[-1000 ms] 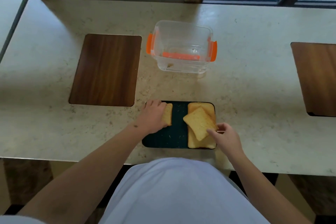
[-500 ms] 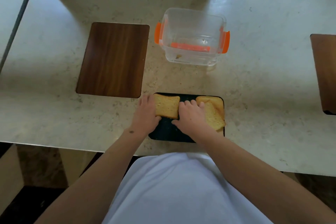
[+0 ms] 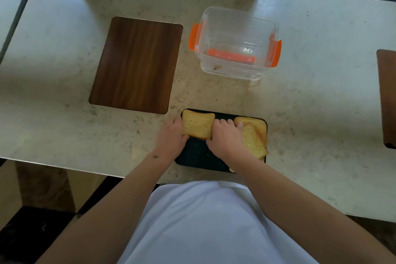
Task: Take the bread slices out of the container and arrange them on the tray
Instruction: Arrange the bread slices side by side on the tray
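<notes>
Both straight-fingered | left hand + right hand press bread slice sides (on tray)

Container: clear glossy plastic tub
Tray: my matt black rectangular tray
Counter: smooth speckled beige stone counter
</notes>
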{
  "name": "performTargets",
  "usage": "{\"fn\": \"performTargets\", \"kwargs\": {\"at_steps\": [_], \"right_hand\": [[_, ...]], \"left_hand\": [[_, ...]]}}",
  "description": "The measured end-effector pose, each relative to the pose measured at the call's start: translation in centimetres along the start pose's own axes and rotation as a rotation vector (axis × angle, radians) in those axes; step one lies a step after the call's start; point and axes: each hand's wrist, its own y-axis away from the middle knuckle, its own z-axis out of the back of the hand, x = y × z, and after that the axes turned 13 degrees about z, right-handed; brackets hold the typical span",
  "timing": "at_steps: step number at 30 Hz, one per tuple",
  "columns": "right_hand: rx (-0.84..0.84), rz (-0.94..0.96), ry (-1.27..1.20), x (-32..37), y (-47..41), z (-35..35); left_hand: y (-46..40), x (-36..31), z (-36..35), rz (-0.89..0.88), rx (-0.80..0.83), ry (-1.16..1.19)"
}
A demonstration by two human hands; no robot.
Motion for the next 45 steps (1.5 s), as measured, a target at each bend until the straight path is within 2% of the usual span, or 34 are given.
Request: {"fn": "performTargets", "kwargs": {"at_steps": [8, 10, 12, 13, 15, 18, 25, 29, 32, 37, 42, 45], "right_hand": [[-0.03, 0.012, -0.029, -0.6, 0.2, 0.2], [-0.117, -0.01, -0.098, -1.4, 1.3, 0.7], [-0.246, -0.106, -0.215, -3.1, 3.1, 1.0], [-0.291, -0.178, -0.272, -4.3, 4.1, 1.1], [-0.298, -0.312, -0.356, -6.6, 6.2, 1.0], [-0.181, -0.378, -0.377, -8.3, 8.6, 0.2], [-0.149, -0.419, -0.62, -8.7, 9.0, -0.4], [-0.223, -0.388, -0.717, -8.3, 8.6, -0.5], [-0.251, -0.294, -0.802, -7.4, 8.2, -0.2], [-0.125, -0.17, -0.838, -4.2, 6.2, -0.3], [0.045, -0.412, -1.307, -1.0, 5.4, -1.0], [0.02, -0.605, -1.552, -0.1, 5.4, -1.3]], "left_hand": [[-0.1, -0.3, 0.0, 0.041, 0.01, -0.016], [0.2, -0.7, 0.2, 0.022, -0.037, -0.062], [1.1, -1.6, 0.2, 0.006, -0.054, 0.02], [1.6, -2.3, 0.2, 0.003, -0.018, 0.092], [2.8, -3.9, -0.4, -0.001, 0.154, 0.187], [3.6, -6.1, -1.7, 0.009, 0.429, 0.164], [3.3, -9.4, -3.1, 0.344, 0.756, 0.457], [3.5, -8.9, -2.8, 0.412, 0.765, 0.626], [4.0, -7.4, -2.2, 0.459, 0.807, 0.771], [4.8, -3.1, -0.7, 0.499, 0.823, 0.848], [6.3, 1.0, -0.7, 0.615, 0.775, 1.031], [6.4, 2.8, -1.3, 0.656, 0.688, 1.091]]}}
